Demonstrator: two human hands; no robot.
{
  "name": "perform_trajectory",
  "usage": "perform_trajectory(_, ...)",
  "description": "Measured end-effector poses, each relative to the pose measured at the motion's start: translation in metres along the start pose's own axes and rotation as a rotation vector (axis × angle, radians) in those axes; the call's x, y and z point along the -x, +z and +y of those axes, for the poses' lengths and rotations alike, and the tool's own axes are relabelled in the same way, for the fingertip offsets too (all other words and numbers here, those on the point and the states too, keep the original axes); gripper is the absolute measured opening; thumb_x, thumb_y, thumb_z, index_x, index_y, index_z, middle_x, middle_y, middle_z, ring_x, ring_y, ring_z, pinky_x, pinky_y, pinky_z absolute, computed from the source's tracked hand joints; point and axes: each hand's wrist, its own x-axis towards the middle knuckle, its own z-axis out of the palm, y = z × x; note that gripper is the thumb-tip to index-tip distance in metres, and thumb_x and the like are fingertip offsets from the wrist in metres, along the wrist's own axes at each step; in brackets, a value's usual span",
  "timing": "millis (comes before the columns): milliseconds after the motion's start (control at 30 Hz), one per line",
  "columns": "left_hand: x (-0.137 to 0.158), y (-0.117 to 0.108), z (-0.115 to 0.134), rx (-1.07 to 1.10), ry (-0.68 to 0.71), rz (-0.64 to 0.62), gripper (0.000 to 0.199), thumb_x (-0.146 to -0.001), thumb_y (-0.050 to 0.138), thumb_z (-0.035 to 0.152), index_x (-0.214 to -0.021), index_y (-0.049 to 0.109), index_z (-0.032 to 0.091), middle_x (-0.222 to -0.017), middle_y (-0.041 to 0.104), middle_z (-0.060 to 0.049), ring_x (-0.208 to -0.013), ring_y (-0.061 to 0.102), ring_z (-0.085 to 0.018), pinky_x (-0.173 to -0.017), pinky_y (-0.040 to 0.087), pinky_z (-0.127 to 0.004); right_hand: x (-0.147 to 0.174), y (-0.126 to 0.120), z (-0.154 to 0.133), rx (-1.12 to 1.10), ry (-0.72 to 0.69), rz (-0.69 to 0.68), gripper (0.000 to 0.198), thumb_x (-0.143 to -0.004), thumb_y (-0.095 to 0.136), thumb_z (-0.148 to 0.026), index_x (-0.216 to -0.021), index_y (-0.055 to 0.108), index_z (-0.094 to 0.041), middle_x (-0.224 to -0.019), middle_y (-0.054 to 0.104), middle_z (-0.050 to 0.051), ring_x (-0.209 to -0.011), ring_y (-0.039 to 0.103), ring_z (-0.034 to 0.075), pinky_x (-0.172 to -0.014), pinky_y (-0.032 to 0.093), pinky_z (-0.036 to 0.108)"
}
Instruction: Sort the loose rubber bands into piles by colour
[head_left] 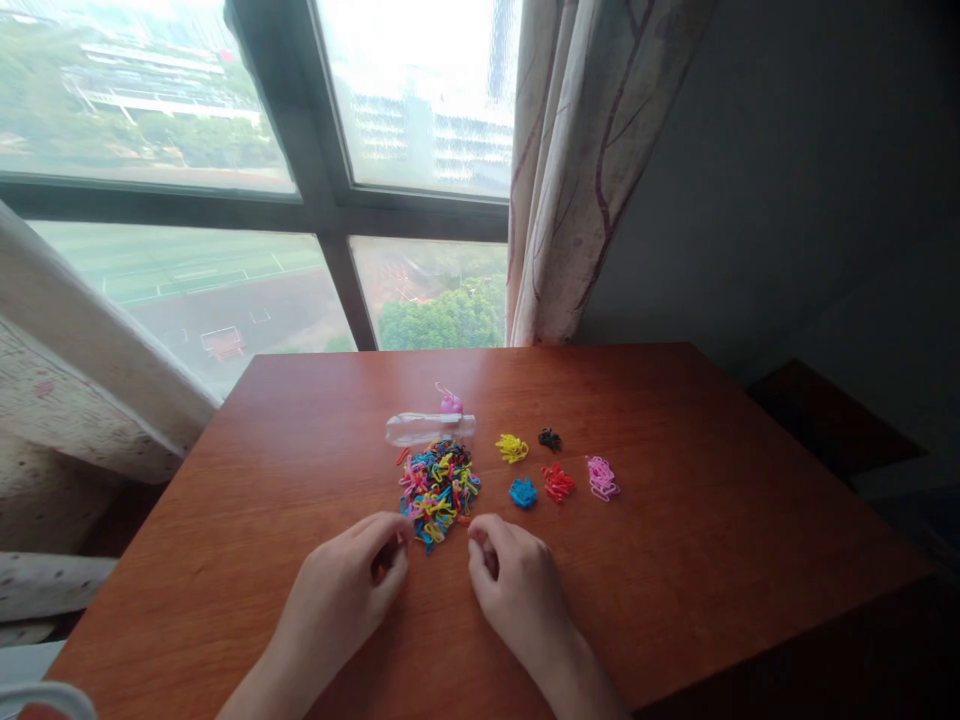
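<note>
Left hand (352, 570): curled, thumb and forefinger narrowly parted, fingertips at the near left edge of the mixed heap; whether it gripped a loop, I could not tell.
Right hand (521, 575): curled likewise just off the heap's near right side, grip hidden; both narrow poses seemed suited to such slim pieces.
Table (712, 560): a brown top that carried everything, its flatness probably keeping the piles in place.
Mixed heap (439, 490): many-coloured loops between and just beyond the hands, likely put there for easy reach by both.
Clear container (427, 428): lay on its side behind the heap, apparently out of the fingers' way.
Single-colour piles: pink (602, 478), red (558, 483), yellow (511, 448), blue (523, 492) and black (550, 439), to the right, spaced presumably so colours stayed unmixed.
Purple piece (451, 405): just behind the container.
Red loop (403, 456): at the heap's far left edge.
</note>
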Motion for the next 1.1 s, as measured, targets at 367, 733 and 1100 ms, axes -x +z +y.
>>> perform_trajectory(367, 0.003, 0.007, 0.002, -0.036, -0.034, -0.058, 0.019, -0.082, 0.045, 0.019, -0.084, 0.063, 0.023, -0.079, 0.07, 0.001, -0.07, 0.065, -0.015, -0.065, 0.047, -0.023, -0.011, 0.005, -0.003, 0.132, 0.061, -0.015, 0.008, -0.088, 0.058, -0.014, -0.087, 0.059, -0.022, -0.072, 0.066, -0.002, -0.066, 0.062, 0.015, -0.06, 0.031, 0.024)
perform_trajectory(733, 0.005, 0.005, 0.004, -0.004, -0.016, -0.081, 0.018, -0.09, 0.045, 0.025, -0.093, 0.063, 0.025, -0.087, 0.072, 0.001, -0.076, 0.068, -0.016, -0.068, 0.048, -0.023, -0.011, 0.007, -0.001, 0.136, 0.083, 0.008, 0.01, -0.089, 0.057, -0.014, -0.083, 0.06, -0.022, -0.071, 0.066, -0.003, -0.063, 0.06, 0.013, -0.059, 0.029, 0.024)
perform_trajectory(1100, 0.004, 0.006, 0.006, -0.046, -0.017, -0.098, 0.02, -0.093, 0.043, 0.029, -0.093, 0.063, 0.026, -0.085, 0.071, 0.002, -0.075, 0.067, -0.016, -0.067, 0.046, -0.023, -0.007, 0.002, -0.002, -0.051, 0.11, 0.067, 0.014, -0.09, 0.05, -0.018, -0.079, 0.059, -0.022, -0.066, 0.062, -0.002, -0.059, 0.057, 0.013, -0.06, 0.034, 0.022)
